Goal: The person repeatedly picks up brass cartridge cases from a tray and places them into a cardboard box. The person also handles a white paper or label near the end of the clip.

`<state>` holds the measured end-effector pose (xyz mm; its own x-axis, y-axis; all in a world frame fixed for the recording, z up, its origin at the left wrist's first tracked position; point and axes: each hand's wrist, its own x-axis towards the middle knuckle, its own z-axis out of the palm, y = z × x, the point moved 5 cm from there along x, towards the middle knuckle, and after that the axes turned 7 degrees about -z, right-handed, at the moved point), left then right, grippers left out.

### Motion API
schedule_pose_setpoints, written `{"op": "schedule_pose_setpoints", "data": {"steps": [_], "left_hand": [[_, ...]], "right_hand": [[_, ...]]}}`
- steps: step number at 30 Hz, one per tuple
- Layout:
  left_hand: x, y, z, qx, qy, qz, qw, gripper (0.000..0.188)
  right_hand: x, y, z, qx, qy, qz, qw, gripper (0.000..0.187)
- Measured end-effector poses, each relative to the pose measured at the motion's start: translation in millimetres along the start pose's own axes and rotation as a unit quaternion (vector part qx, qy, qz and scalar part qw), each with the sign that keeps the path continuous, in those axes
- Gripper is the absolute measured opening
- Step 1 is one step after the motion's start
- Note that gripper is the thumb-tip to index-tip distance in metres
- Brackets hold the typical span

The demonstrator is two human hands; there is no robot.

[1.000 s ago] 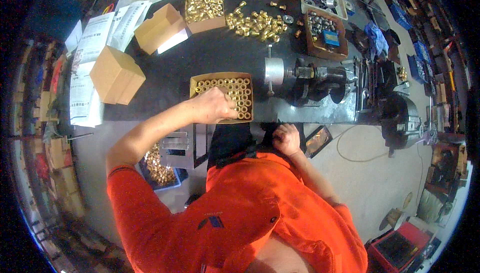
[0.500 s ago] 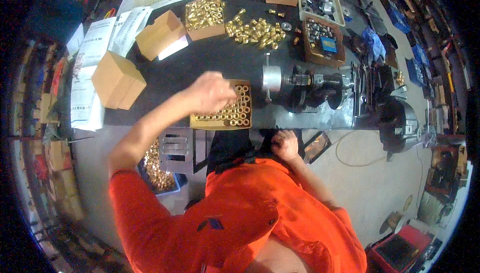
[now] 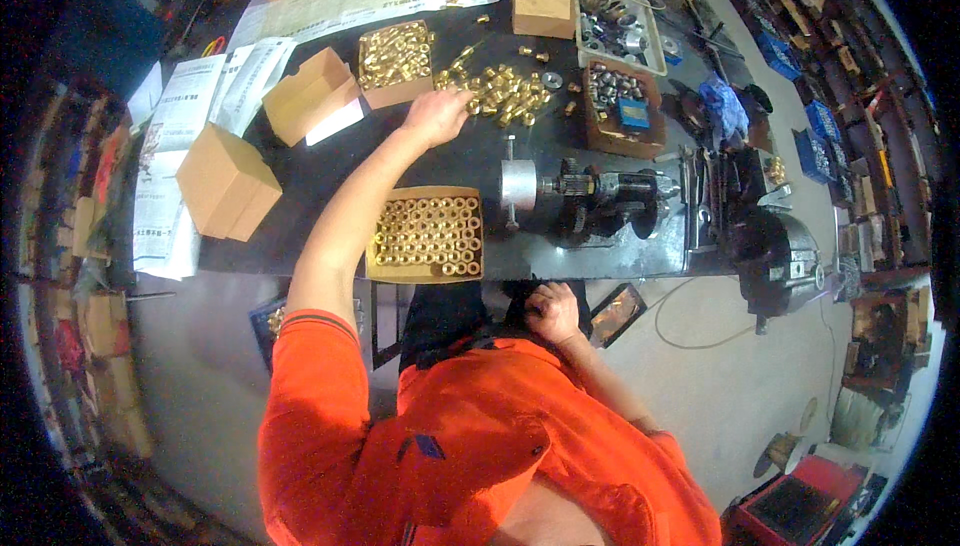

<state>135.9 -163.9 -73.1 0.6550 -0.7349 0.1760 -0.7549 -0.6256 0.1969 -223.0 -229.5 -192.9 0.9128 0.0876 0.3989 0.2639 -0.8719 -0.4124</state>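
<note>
Fittings are partly covered by left hand, half-curled; right hand is curled; whether anything is held cannot be told.

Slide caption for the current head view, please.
Left hand at a loose pile of brass fittings, beyond an open box of brass parts in rows; right hand off the table.

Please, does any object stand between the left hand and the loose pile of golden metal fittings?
Nothing visible does: the bare left hand is at the near left edge of the loose pile of golden metal fittings. Whether it touches them is unclear.
</note>
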Motion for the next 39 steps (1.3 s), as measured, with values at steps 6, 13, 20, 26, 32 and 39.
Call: {"op": "schedule_pose_setpoints", "data": {"steps": [6,13,20,26,32,39], "left_hand": [[-7,-5,-3,0.010,-0.011,0.007,1.000,0.021],[-22,-9,-19,-0.003,-0.054,-0.022,0.998,0.018],[-49,-7,-46,-0.015,-0.060,0.043,0.997,0.014],[-150,28,-108,-0.062,-0.056,0.217,0.973,0.014],[-209,53,-84,-0.057,-0.142,0.285,0.946,0.020],[-204,53,-69,-0.043,-0.153,0.310,0.937,0.021]], "right_hand": [[3,-2,-3,0.019,0.006,-0.002,1.000,0.013],[1,2,3,0.008,0.001,0.009,1.000,0.013],[-3,2,4,0.011,-0.002,0.013,1.000,0.014],[4,-3,0,0.007,-0.012,0.006,1.000,0.013],[-6,6,15,-0.004,-0.092,0.038,0.995,0.021],[-11,9,15,-0.006,-0.071,0.032,0.997,0.021]]}}
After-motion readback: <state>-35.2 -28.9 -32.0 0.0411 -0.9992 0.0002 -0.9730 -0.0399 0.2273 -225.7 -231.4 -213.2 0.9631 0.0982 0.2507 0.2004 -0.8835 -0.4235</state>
